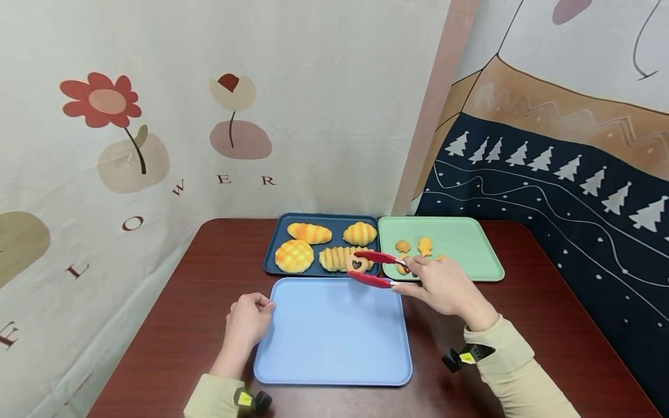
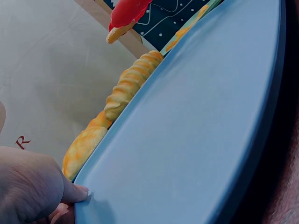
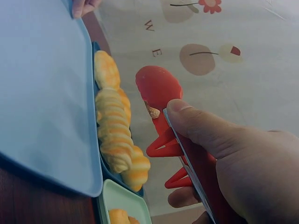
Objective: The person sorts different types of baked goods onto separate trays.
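My right hand point(image 1: 449, 284) grips a pair of red tongs point(image 1: 372, 281). Between their tips is a small round cookie point(image 1: 351, 262) with a dark heart-shaped middle, held above the front right of the navy tray point(image 1: 337, 223). In the right wrist view the tongs' red head point(image 3: 159, 86) largely hides the cookie point(image 3: 153, 112). My left hand point(image 1: 248, 319) pinches the left rim of the light blue tray point(image 1: 334, 331), which is bare. Its thumb point(image 2: 77, 192) lies over the rim in the left wrist view.
The navy tray holds a long bread point(image 1: 309, 233), a small roll point(image 1: 359, 234), a round bun point(image 1: 294, 256) and a ridged loaf point(image 1: 334, 259). On the right, the green tray point(image 1: 465, 244) carries several small cookies point(image 1: 425, 246). Printed curtains point(image 1: 334, 116) hang behind the brown table point(image 1: 209, 261).
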The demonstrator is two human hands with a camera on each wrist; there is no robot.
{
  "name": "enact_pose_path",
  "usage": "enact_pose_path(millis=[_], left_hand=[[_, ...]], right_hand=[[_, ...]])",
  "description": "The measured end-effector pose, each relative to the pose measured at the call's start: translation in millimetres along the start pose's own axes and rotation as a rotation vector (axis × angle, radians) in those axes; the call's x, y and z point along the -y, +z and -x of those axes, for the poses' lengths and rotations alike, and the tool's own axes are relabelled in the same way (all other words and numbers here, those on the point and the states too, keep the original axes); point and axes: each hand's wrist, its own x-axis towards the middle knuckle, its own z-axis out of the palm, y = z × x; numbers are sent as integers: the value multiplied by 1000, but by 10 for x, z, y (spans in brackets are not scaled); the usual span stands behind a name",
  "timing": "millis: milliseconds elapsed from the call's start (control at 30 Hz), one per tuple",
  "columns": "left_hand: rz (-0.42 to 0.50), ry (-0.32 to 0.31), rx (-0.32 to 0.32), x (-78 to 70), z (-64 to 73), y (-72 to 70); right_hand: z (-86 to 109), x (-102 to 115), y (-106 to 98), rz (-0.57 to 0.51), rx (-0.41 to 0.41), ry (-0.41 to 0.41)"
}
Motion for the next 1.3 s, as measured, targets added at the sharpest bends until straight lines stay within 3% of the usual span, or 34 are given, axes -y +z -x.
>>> enact_pose_path(millis=[700,1300], left_hand=[[3,0,1,-11,5,-12],[1,-2,-2,-42,46,-22]], right_hand=[[89,-337,-67,15,43,104],[268,-774,-95,38,2,163]])
